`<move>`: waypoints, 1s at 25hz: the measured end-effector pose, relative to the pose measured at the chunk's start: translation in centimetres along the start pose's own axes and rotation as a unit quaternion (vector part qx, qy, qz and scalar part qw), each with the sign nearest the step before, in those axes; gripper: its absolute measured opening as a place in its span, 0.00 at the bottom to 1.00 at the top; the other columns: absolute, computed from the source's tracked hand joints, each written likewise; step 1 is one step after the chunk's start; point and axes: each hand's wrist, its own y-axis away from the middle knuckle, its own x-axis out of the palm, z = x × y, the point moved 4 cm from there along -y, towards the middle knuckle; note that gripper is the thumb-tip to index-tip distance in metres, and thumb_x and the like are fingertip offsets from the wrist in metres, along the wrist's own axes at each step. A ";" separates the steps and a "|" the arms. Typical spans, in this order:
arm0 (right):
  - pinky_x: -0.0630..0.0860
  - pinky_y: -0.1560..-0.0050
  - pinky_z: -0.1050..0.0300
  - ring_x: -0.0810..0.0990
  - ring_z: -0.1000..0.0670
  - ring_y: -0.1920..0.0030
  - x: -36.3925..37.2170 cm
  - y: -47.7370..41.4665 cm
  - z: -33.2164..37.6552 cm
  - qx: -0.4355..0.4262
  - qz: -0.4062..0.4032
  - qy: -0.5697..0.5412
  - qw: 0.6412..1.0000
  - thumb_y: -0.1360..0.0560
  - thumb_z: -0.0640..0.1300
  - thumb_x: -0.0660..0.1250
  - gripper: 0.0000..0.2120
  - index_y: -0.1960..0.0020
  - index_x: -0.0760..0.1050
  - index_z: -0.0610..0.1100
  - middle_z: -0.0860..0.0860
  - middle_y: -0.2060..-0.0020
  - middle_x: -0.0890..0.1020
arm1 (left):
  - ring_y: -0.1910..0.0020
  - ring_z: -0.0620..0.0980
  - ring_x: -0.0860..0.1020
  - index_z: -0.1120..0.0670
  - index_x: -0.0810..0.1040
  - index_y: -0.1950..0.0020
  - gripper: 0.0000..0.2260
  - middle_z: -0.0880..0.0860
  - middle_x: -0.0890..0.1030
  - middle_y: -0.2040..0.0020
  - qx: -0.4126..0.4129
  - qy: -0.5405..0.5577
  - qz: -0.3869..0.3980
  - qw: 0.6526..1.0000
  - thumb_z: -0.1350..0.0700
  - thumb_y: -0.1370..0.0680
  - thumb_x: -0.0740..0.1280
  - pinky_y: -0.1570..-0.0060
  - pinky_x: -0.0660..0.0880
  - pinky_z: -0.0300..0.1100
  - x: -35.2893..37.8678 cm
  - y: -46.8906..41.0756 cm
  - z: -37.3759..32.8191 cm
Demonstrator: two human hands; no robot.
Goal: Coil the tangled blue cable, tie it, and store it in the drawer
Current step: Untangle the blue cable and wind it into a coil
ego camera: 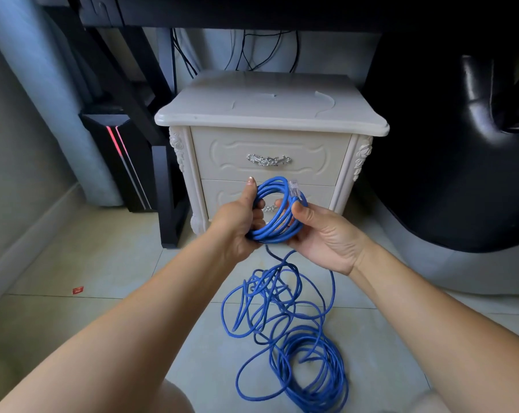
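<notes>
A small coil of the blue cable (277, 213) is being held up in front of the white nightstand (270, 114), level with its lower drawer (219, 195). The coil's left side is being clamped by the left hand (237, 222), fingers curled through the loops and thumb pressed over the top. The right side is being pinched by the right hand (324, 236), thumb lying across the strands just below the clear plug (294, 186), which is pointing upward at the coil's top. From the bottom of the coil a single strand is being let down to the tiled floor (103, 263), where the rest of the cable is lying in a loose tangle toward the floor's near edge, between the two forearms. Both drawers are being kept shut, the upper drawer (270, 156) showing its silver handle (268, 160). A small red scrap (78, 290) is lying on the tiles toward the left edge.
</notes>
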 end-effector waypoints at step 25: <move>0.78 0.46 0.45 0.82 0.45 0.64 1.3 -0.4 -0.9 -0.011 -0.196 -0.016 0.981 0.24 0.34 0.62 0.07 0.60 0.74 0.38 0.45 0.69 0.78 | 0.75 0.50 0.75 0.55 0.74 0.62 0.23 0.50 0.73 0.71 0.169 -0.154 -0.089 0.969 0.37 0.21 0.60 0.71 0.69 0.38 -0.3 0.9 -0.8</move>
